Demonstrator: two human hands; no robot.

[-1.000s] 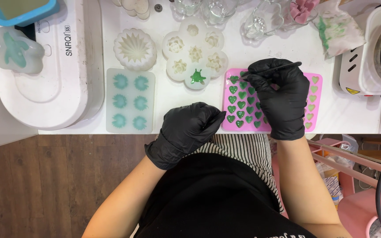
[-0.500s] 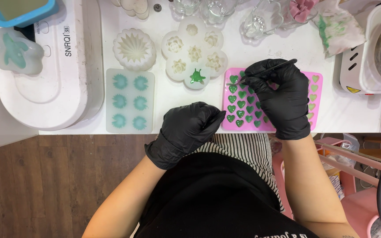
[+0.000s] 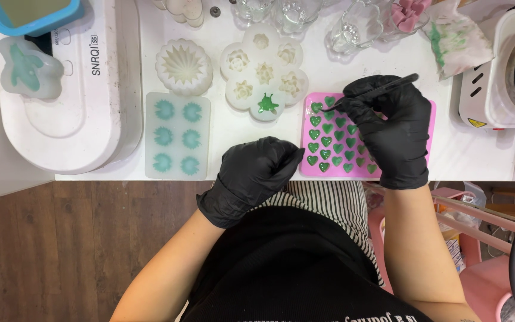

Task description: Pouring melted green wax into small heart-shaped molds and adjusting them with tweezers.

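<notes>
Heart mould, pink, at the tabletop's front edge, right of middle; most cavities hold green fill. Right hand pinched on a thin dark pick, tip down at a heart near the mould's back-left corner. Left hand curled closed, empty as far as shows, at the mould's front-left corner. Best worked with light dabs, tip kept inside one cavity, left hand steadying the mould against sliding.

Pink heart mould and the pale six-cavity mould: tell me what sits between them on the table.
In the head view, bare white table fills most of the stretch between the pink heart mould and the six-cavity mould; the gloved left hand covers its near part.
</notes>
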